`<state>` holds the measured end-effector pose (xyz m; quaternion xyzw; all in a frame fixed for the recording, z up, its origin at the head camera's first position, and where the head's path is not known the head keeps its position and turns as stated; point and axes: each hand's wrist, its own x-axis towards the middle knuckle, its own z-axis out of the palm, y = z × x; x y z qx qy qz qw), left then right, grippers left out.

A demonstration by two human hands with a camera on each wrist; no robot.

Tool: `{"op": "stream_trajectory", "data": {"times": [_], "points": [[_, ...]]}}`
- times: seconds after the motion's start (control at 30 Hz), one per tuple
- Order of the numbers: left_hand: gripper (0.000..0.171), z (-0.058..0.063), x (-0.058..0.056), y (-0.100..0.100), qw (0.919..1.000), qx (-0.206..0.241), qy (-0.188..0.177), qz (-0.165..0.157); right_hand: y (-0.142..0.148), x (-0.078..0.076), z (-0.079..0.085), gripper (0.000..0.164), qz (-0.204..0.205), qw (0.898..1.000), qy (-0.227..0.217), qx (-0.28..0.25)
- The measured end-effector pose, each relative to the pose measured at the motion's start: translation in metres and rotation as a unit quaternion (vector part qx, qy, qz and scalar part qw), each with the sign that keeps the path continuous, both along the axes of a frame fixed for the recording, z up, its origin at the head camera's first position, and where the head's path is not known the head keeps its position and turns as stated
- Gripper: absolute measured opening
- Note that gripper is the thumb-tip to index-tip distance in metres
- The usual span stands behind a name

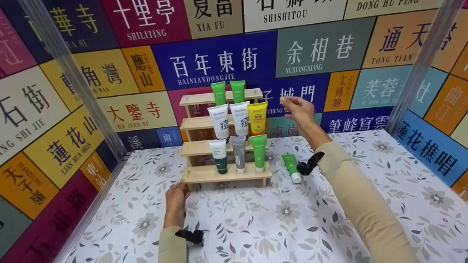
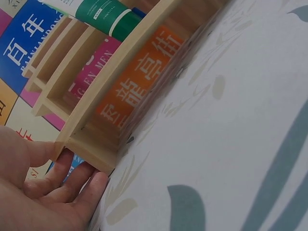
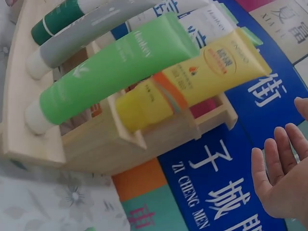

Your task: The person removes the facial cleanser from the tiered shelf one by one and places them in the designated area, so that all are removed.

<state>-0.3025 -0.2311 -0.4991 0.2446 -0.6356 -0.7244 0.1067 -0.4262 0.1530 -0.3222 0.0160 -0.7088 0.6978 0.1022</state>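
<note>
A stepped wooden display shelf [image 1: 192, 178] carries several upright tubes. My left hand [image 1: 176, 197] grips the left end of its lowest step; in the left wrist view the thumb [image 2: 43, 153] lies at the top corner and the fingers bend round the end. Beyond the shelf's right side, my right hand [image 1: 300, 111] hangs in the air with relaxed fingers, holding nothing. Nearest to it stands a yellow tube [image 1: 258, 118] on the second step from the bottom. The bottom step holds a green tube [image 3: 115, 72], a grey tube [image 1: 239, 155] and a white-and-dark-green tube [image 1: 220, 157].
Two white tubes [image 1: 219, 120] stand left of the yellow one, and two green tubes [image 1: 219, 93] are higher up at the back. Another green tube [image 1: 290, 166] with a white cap lies on the flower-patterned tabletop [image 1: 256, 219], right of the shelf. Behind rises a sign-covered wall [image 1: 219, 58].
</note>
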Motion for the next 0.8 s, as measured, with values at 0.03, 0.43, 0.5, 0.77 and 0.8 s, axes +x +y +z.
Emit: {"op": "stream_trajectory", "data": {"times": [0.03,0.43,0.5,0.77,0.8], "points": [[0.044,-0.001,0.0,0.0,1.0,0.0,0.001,0.001,-0.003,-0.001,0.004,0.044,0.002,1.0,0.003,-0.001],[0.043,-0.001,-0.001,0.0,0.9999,0.01,-0.005,0.009,-0.037,-0.013,0.048,0.05,0.036,0.999,0.008,0.024],[0.043,-0.002,-0.001,0.0,0.9999,0.013,-0.002,0.009,-0.041,-0.015,0.055,0.053,0.044,0.998,0.01,0.038],[0.04,-0.003,0.0,-0.001,0.9999,0.014,-0.002,0.006,-0.058,-0.022,0.075,0.062,0.07,0.989,0.018,0.129],[0.04,-0.003,-0.001,-0.001,0.9999,0.015,-0.002,0.007,-0.06,-0.022,0.075,0.062,0.075,0.986,0.018,0.145]]}}
